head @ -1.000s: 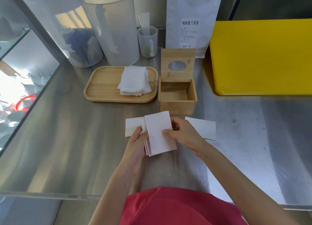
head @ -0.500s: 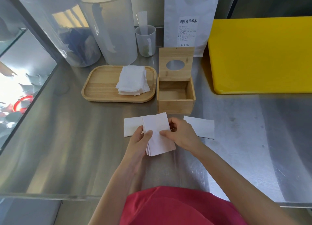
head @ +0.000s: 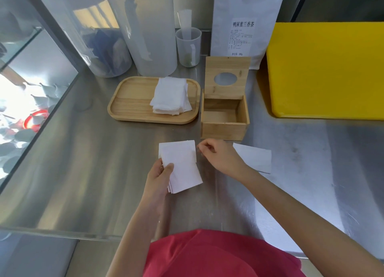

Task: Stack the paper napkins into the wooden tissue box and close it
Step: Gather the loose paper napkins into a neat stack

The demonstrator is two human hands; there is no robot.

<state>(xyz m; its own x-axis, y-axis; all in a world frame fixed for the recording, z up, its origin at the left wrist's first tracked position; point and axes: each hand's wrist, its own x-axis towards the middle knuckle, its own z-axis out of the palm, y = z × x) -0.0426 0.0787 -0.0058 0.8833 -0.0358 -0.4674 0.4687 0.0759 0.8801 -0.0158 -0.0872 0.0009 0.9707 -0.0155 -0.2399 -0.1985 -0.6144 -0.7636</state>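
My left hand (head: 160, 178) grips a small stack of paper napkins (head: 182, 166), thumb on top, over the steel worktop (head: 83, 172). My right hand (head: 220, 158) hangs just beside the stack, its fingers (head: 202, 147) loosely curled on nothing. One loose napkin (head: 255, 159) lies to the right; more sit folded on the wooden tray (head: 128, 102). The wooden tissue box (head: 224, 129) stands empty with its lid (head: 227, 77) upright. I'd square the edges, add the loose napkin, then lower the stack flat inside.

Yellow board (head: 324, 68), white pouch (head: 243, 23), clear cup (head: 188, 48), steel counter (head: 83, 162).
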